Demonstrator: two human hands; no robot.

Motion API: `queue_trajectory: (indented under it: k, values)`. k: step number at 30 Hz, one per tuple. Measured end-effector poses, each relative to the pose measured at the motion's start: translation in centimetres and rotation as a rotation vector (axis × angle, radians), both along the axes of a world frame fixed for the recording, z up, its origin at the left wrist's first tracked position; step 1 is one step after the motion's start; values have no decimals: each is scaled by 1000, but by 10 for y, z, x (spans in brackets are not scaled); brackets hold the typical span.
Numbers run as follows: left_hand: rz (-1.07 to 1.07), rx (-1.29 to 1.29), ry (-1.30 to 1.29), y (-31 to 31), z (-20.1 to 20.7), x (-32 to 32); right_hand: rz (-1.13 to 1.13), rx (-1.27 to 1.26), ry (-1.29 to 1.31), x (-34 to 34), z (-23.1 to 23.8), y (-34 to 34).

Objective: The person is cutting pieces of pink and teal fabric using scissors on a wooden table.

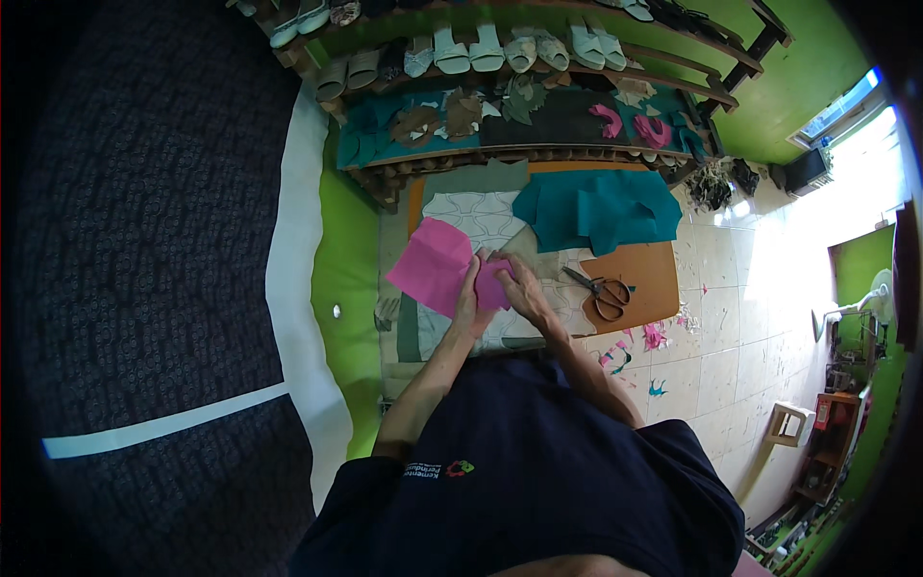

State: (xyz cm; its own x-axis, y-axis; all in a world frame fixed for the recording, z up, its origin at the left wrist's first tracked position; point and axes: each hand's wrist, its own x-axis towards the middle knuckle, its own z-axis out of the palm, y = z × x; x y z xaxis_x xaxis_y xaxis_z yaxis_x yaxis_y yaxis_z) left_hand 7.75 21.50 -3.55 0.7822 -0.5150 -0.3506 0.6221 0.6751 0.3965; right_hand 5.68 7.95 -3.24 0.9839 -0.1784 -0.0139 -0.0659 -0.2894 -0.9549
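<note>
Over the low work table I hold a pink sheet (430,263) of leather-like material, its larger part spreading out to the left. My left hand (467,300) is closed around the sheet's middle, and a smaller portion of pink shows between both hands. Fingers bent, my right hand (522,291) grips the right edge of that portion; its fingertips are partly hidden. Beneath lies a white sheet with drawn curved outlines (466,212). A pair of scissors (604,292) with dark handles rests on the table to the right of my right hand, apart from it.
Teal material (611,210) covers the table's far right, beside brown board (659,274). Behind stands a rack with sandals (486,48) and cut pieces on a lower shelf. Pink and teal scraps (654,336) litter the tiled floor at right. A green wall (344,288) borders the left.
</note>
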Motion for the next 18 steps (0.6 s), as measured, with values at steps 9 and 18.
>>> queue_trajectory:
  k: [9,18]
  values:
    - [43,16,49,-4,-4,-9,28,235,269,-15,-5,7]
    - [210,101,259,4,-9,-14,17,-14,-52,-16,48,1]
